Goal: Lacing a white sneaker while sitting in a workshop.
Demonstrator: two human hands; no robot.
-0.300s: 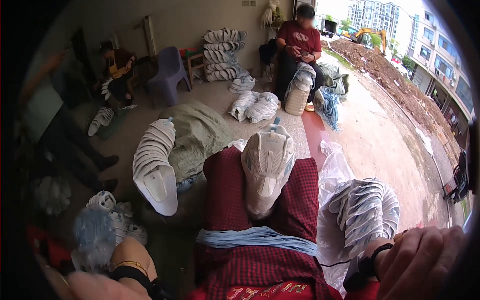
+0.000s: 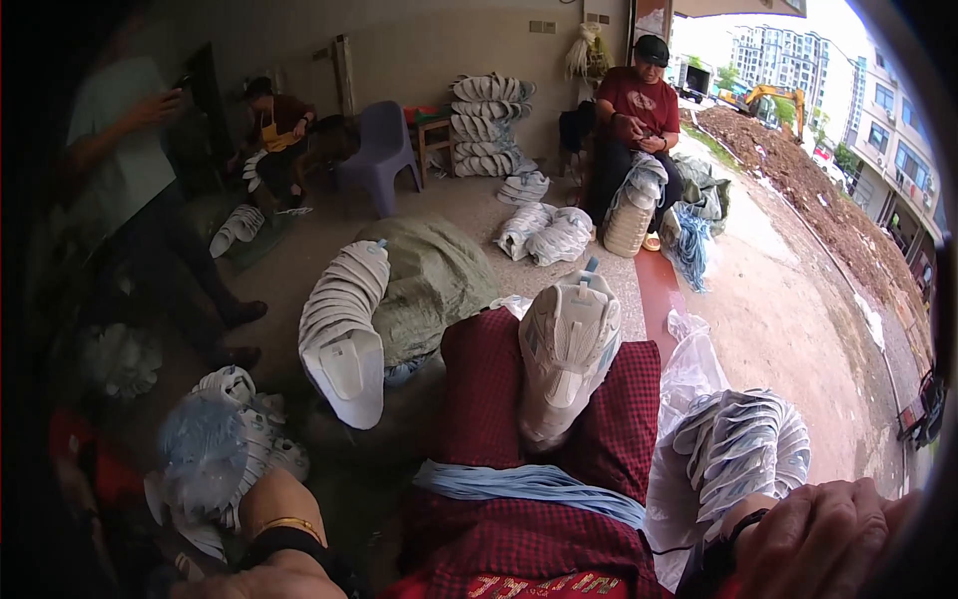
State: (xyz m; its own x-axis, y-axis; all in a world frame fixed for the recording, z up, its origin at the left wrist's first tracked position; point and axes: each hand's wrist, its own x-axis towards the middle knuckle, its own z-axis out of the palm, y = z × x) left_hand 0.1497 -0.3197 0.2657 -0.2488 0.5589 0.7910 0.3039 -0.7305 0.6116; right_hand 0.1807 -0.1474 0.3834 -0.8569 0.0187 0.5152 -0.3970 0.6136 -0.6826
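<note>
A white and pale-blue shoe upper (image 2: 567, 351) lies sole-up on the red checked cloth (image 2: 479, 399) over my lap. Across the cloth, nearer to me, runs a bundle of light-blue laces (image 2: 529, 485). My left hand (image 2: 267, 571) sits at the lower edge, with a gold bangle and a black cuff at its wrist; its fingers are cut off by the frame. Low on the right, my right hand (image 2: 820, 544) shows only its back, beside a stack of shoe uppers (image 2: 743, 449) in a clear plastic bag (image 2: 689, 384). Neither hand touches the shoe on my lap.
A curved stack of white uppers (image 2: 344, 324) leans on a green sack (image 2: 434, 280) ahead left. More uppers (image 2: 225, 439) lie by my left knee. A seated person in red (image 2: 639, 120) works ahead, another sits at the back left, a third stands far left. A purple chair (image 2: 379, 150) stands behind.
My left wrist has shifted slightly to the right. The shoe, the laces and my right hand stay where they were.
</note>
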